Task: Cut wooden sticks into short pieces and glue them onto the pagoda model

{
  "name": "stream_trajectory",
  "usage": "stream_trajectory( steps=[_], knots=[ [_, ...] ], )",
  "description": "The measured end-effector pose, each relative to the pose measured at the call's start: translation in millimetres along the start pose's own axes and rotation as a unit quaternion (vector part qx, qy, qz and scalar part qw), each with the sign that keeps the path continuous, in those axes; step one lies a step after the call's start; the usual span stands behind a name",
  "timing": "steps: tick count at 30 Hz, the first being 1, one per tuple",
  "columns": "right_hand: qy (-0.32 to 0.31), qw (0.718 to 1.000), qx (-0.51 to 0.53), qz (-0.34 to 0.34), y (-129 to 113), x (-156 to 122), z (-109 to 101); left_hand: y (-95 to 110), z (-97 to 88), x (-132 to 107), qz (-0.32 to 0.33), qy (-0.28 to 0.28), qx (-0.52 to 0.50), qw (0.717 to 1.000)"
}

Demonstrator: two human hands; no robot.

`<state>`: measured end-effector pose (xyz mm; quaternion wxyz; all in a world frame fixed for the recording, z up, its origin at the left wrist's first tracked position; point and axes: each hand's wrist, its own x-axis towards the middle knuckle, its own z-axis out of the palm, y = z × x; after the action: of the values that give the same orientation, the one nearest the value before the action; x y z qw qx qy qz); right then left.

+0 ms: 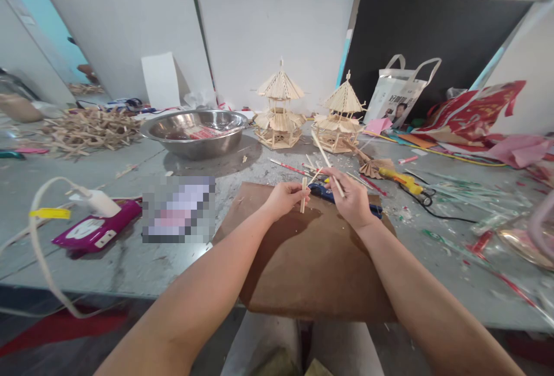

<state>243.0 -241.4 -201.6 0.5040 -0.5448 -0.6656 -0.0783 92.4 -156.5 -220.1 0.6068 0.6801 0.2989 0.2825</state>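
My left hand [286, 197] is closed in a pinch on a short wooden stick piece [303, 196], held upright over a brown cardboard sheet [311, 260]. Close beside it, my right hand [352, 198] grips a long thin bamboo stick [325, 159] that slants up and to the left. The two hands nearly touch. Under my right hand lies a dark blue tool [322, 192], partly hidden. Behind the hands stand two small stick pavilions, one on the left [280, 111] and one on the right [341, 116].
A steel bowl [194, 131] sits at the back left, with a heap of wood scraps [89, 129] further left. A yellow glue gun [402, 179] with a black cord lies right of my hands. A purple box [95, 230], white cable [38, 237], bags and loose sticks crowd the table.
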Motion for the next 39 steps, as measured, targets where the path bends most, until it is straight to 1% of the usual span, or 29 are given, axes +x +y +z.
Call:
stream_trajectory(
  steps=[2,5,8,12,18,22,24,26,28,30,31,34,36,39],
  knots=[
    [-0.067,0.997,-0.028,-0.004,1,-1,4,1,-0.3,0,-0.003,-0.001,0.001,1.000],
    [-0.172,0.983,-0.057,-0.015,2,0,8,4,-0.2,-1,0.001,-0.001,0.004,1.000],
    [-0.248,0.966,-0.071,-0.027,4,0,12,9,0.2,-2,-0.008,0.005,-0.013,1.000],
    [-0.304,0.949,-0.083,-0.015,7,-4,18,12,0.1,-4,-0.029,0.004,-0.045,0.999],
    [-0.325,0.945,-0.029,-0.011,8,-10,27,8,1.0,-3,-0.038,-0.024,-0.057,0.997],
    [-0.321,0.947,-0.021,-0.009,5,-11,28,7,1.4,-2,-0.017,-0.023,-0.031,0.999],
    [-0.297,0.955,-0.008,-0.019,3,-10,26,7,1.4,-2,0.000,-0.017,0.006,1.000],
    [-0.236,0.971,0.027,-0.014,3,-9,24,9,1.4,-3,0.018,-0.014,0.063,0.998],
    [-0.147,0.985,0.083,0.028,3,-7,21,11,1.7,-4,0.038,-0.023,0.121,0.992],
    [-0.074,0.984,0.135,0.085,3,-4,18,13,2.4,-6,0.061,-0.034,0.174,0.982],
    [-0.054,0.982,0.151,0.104,3,-2,18,14,2.8,-7,0.075,-0.036,0.199,0.976],
    [-0.037,0.979,0.154,0.126,2,1,17,18,4.4,-9,0.112,-0.037,0.265,0.957],
    [-0.046,0.977,0.160,0.137,0,2,17,20,5.6,-11,0.126,-0.051,0.284,0.949],
    [-0.069,0.970,0.177,0.154,-2,1,18,20,6.4,-11,0.130,-0.071,0.288,0.946]
  ],
)
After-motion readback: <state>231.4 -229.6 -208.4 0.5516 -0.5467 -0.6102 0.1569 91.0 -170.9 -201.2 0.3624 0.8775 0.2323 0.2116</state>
